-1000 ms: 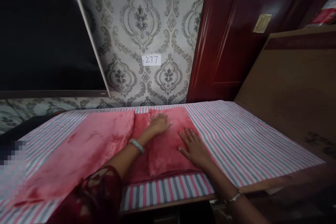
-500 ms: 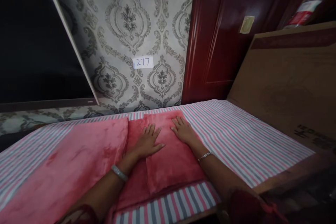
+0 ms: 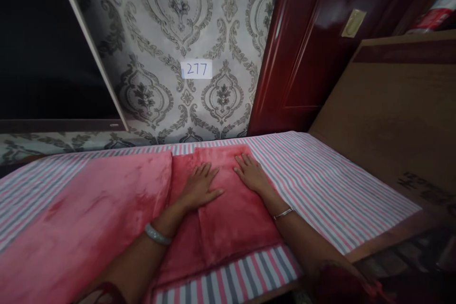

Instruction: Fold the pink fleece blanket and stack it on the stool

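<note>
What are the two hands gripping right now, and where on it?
Nothing is gripped. The left hand and right hand lie flat, fingers spread, on the folded pink cloth.

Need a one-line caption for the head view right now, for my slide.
Both hands, left hand and right hand, lie flat, palms down, on a folded pink fleece cloth on a striped sheet.

Striped sheet (image 3: 320, 185) right of the folded pink cloth (image 3: 231, 213) lies open; headboard (image 3: 392, 118) blocks beyond.

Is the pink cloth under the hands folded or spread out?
Folded: the pink cloth shows layered edges, and both hands, left hand and right hand, lie flat on it.
</note>
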Tool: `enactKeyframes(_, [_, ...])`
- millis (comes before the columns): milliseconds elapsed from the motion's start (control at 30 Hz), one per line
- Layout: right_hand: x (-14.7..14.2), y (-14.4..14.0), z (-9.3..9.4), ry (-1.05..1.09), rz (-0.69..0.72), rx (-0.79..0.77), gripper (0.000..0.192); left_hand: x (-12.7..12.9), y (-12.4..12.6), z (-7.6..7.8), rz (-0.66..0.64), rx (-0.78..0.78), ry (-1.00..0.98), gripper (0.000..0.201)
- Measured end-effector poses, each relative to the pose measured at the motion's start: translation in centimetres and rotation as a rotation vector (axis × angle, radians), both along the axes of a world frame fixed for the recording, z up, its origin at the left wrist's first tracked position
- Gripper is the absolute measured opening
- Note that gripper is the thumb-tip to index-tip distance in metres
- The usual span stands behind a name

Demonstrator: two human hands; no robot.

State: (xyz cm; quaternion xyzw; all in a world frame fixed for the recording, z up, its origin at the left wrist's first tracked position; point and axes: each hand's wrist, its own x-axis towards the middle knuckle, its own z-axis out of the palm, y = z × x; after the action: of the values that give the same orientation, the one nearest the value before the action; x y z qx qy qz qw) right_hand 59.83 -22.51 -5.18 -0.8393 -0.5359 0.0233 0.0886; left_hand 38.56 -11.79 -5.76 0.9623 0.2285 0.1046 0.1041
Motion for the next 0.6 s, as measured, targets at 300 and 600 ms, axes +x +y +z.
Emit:
enactKeyframes(300, [-9.2,-1.6,1.4,0.107,0.348,0.004,0.069,-0.4,1.3,0.5,0.143,-0.372,-0.559,0.052])
enactKeyframes(600, [-10.3,-1.7,2.8,0.336,0.561,0.183,0.047,-0.1,1.9,0.3,0.194,-0.444,-0.568,0.054])
